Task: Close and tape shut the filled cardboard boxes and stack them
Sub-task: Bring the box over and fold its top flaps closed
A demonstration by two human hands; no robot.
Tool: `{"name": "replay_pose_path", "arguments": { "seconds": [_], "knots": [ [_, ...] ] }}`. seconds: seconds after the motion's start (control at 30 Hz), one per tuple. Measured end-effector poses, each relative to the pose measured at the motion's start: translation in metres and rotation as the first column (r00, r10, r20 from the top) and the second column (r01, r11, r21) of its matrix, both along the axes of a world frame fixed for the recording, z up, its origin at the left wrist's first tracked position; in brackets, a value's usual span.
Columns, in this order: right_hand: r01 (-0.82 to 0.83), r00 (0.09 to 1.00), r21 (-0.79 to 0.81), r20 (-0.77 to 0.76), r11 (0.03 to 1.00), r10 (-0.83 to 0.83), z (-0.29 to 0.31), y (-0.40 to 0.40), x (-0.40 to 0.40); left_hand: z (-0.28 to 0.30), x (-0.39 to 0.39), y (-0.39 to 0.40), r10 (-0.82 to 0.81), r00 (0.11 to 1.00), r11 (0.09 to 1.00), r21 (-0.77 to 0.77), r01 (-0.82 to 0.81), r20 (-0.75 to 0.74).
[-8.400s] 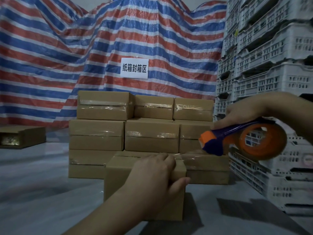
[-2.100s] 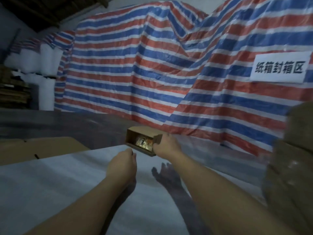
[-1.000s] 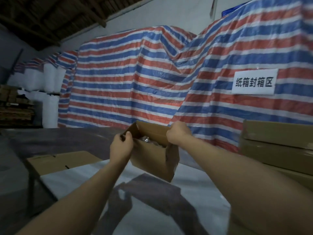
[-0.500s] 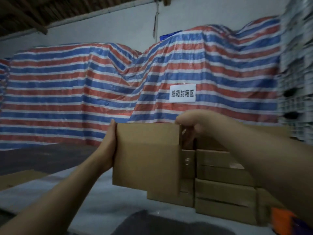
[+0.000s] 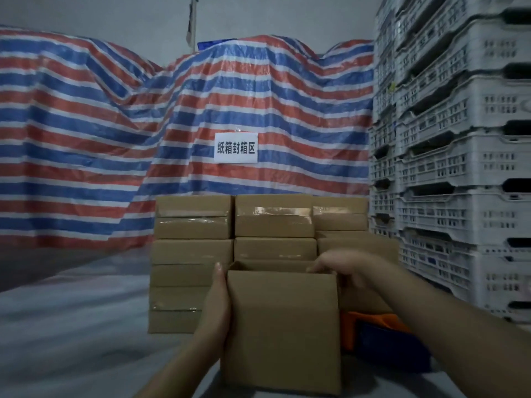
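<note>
- Cardboard box [image 5: 283, 326], still unsealed with its top open, stands upright on the grey bench [image 5: 71, 326] directly in front of the stack of taped boxes [image 5: 230, 239], its broad plain face turned toward the camera.
- Its long axis runs up and down as held; the open mouth faces upward, with the far flap edge just visible above the near wall.
- Left hand [image 5: 218, 305] lies flat along the box's left wall, fingers [image 5: 219, 275] straight and together, pressing rather than curling round.
- Right hand [image 5: 342, 267] reaches over the box's top right corner, its fingers bent over the rim and gripping the edge there.
- The box sits between the two hands, both touching it; the right hand is the one already at the opening, so folding the flaps down looks like its job while the left steadies the side.
- Tape dispenser [image 5: 376, 331], orange and blue, lies on the bench just to the right of the box, partly hidden behind the right forearm and near that hand.
- White plastic crates [image 5: 459, 168] are stacked further right of the box, and a striped tarpaulin [image 5: 115, 124] with a paper sign [image 5: 235, 147] hangs behind the stack.
</note>
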State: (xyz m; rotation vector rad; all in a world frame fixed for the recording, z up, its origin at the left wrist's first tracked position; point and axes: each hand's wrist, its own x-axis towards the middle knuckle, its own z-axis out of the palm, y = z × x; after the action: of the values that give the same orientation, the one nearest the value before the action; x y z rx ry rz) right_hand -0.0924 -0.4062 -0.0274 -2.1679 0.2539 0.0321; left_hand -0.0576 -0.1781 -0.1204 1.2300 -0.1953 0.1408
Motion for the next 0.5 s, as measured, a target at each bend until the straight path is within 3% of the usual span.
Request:
{"name": "replay_pose_path", "arguments": {
  "seconds": [0.1,0.3,0.43,0.5],
  "knots": [
    [0.037,0.998,0.125,0.039,0.991,-0.043,-0.018,-0.009,0.0,-0.009,0.006,-0.003,0.03,0.999,1.0,0.004,-0.03,-0.042],
    [-0.011,0.997,0.183,0.079,0.983,-0.004,-0.016,-0.002,-0.009,-0.009,0.004,0.005,-0.032,0.999,0.994,0.105,0.027,0.039],
    [-0.105,0.964,0.544,0.262,0.832,-0.05,-0.045,0.001,-0.022,-0.009,0.001,0.019,-0.08,0.996,0.986,0.152,0.074,0.035],
    [-0.12,0.944,0.622,0.313,0.774,-0.105,-0.065,0.003,-0.026,-0.009,0.0,0.025,-0.097,0.995,0.982,0.169,0.09,0.036]
  ]
}}
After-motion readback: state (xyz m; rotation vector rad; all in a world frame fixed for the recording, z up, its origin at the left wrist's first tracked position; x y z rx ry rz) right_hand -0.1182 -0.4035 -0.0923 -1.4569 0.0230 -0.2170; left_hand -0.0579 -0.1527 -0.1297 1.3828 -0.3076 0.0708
